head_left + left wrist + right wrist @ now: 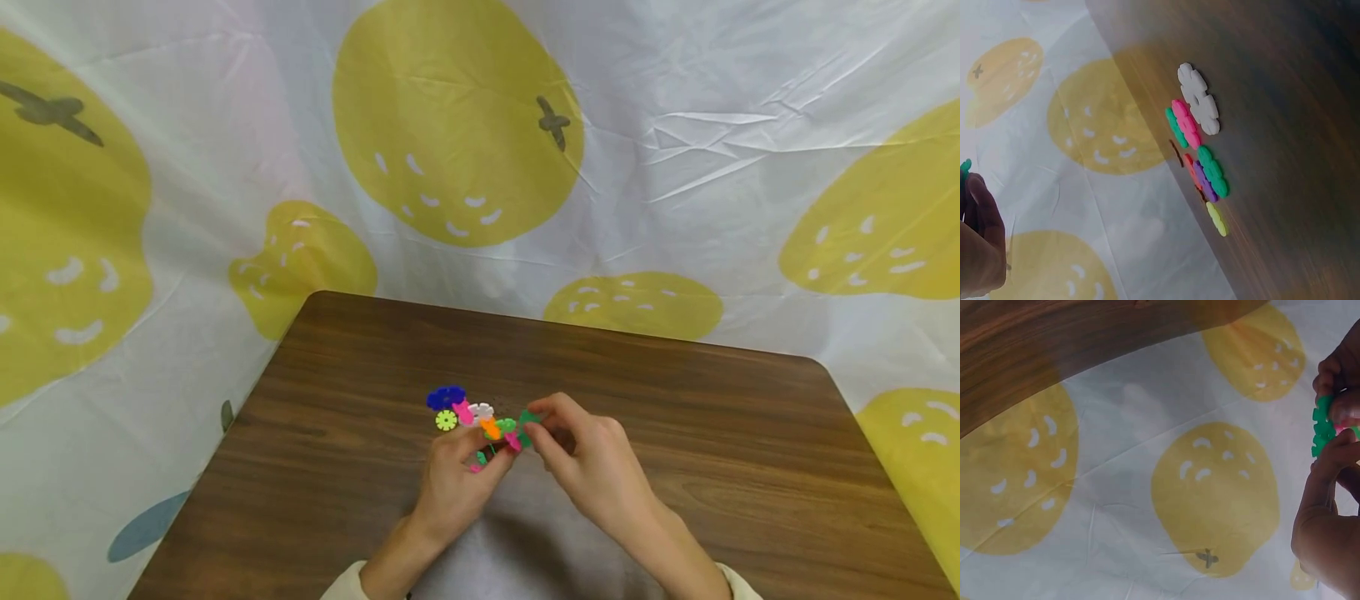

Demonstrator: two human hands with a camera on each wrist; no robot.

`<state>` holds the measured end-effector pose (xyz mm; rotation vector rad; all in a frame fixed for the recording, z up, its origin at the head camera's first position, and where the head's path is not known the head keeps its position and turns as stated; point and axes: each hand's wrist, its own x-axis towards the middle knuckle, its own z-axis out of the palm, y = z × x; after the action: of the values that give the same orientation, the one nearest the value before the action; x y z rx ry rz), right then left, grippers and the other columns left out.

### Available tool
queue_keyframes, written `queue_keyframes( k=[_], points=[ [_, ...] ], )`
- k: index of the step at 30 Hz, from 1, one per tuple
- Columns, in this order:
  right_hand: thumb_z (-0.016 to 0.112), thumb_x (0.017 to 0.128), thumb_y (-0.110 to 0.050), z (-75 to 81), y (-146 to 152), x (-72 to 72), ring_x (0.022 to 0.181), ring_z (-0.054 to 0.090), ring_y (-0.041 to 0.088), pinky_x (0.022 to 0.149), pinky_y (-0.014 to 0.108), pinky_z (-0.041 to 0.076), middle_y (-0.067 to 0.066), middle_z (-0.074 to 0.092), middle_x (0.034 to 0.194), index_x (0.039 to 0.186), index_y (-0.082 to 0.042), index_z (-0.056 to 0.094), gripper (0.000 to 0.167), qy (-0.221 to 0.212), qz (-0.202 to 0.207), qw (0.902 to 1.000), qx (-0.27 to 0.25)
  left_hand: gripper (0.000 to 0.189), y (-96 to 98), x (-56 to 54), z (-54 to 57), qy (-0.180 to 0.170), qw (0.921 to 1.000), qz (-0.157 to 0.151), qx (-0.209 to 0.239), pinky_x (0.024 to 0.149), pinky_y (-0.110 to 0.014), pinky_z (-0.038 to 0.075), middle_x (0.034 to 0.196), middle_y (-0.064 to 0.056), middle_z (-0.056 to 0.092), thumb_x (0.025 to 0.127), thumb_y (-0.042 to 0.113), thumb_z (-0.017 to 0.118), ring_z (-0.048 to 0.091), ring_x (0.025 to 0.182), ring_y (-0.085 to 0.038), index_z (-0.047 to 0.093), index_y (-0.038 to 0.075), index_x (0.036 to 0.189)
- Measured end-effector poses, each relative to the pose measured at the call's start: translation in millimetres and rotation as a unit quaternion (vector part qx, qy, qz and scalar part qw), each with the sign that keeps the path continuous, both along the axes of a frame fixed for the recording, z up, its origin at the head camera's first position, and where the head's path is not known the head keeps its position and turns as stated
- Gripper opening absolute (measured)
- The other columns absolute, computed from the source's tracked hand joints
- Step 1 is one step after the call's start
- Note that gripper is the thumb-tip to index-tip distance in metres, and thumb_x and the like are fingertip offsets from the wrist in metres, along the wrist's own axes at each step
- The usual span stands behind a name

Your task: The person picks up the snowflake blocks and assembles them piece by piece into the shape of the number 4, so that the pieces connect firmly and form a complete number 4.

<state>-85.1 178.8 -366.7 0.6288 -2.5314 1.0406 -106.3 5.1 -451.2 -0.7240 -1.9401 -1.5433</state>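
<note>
In the head view, my left hand [456, 477] grips a string of joined flower-shaped plastic discs, including white, orange [491, 428] and light green ones. Thumb and fingers of my right hand [592, 450] pinch a green disc [528, 428] at the string's right end, next to a pink disc [513, 441]. From the right wrist view, that toothed green disc [1322, 428] shows upright between the two hands. Beyond the left hand are a dark blue piece [447, 397], a pink disc [462, 412] and a yellow-green disc [446, 420]. Fingers cover part of the string.
The left wrist view shows more discs on the brown wooden table [360, 358]: a white disc [1199, 100], a pink disc [1185, 124], a purple disc [1205, 182], a green disc [1212, 172] and a yellow disc [1217, 219]. A fruit-print curtain [457, 125] surrounds the table.
</note>
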Motion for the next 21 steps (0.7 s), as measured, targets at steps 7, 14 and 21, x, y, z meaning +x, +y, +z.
queue_keyframes(
  k=[7,14,21],
  points=[
    [0.072,0.094,0.0,-3.1,-6.0,0.5,0.056,0.053,-0.006,0.049,0.012,0.047,-0.01,0.065,0.068,0.107,-0.006,0.067,0.016,0.019,0.003,0.9998,-0.012,0.014,2.3,-0.6,-1.5,0.019,0.999,-0.008,0.039,0.071,-0.02,0.059,0.084,-0.011,0.077,0.081,-0.007,0.08,0.072,0.072,-0.02,0.078,0.0,0.093],
    [0.072,0.093,-0.001,-0.9,-10.6,-1.4,0.057,0.053,-0.006,0.05,0.012,0.046,-0.006,0.069,0.071,0.105,-0.006,0.067,0.014,0.02,0.009,0.9996,0.019,0.02,2.7,-2.7,-2.8,0.055,0.9961,-0.01,0.068,0.074,-0.021,0.061,0.088,-0.015,0.077,0.079,-0.013,0.079,0.073,0.076,-0.023,0.078,-0.002,0.095],
    [0.07,0.096,-0.002,0.8,-9.1,-1.7,0.057,0.055,-0.007,0.049,0.016,0.049,-0.008,0.067,0.071,0.11,-0.005,0.065,0.015,-0.026,0.028,0.9993,-0.008,0.02,0.1,-2.8,-1.6,0.061,0.9952,-0.018,0.075,0.073,-0.021,0.06,0.088,-0.015,0.076,0.078,-0.014,0.078,0.07,0.076,-0.022,0.077,-0.004,0.095]
  ],
)
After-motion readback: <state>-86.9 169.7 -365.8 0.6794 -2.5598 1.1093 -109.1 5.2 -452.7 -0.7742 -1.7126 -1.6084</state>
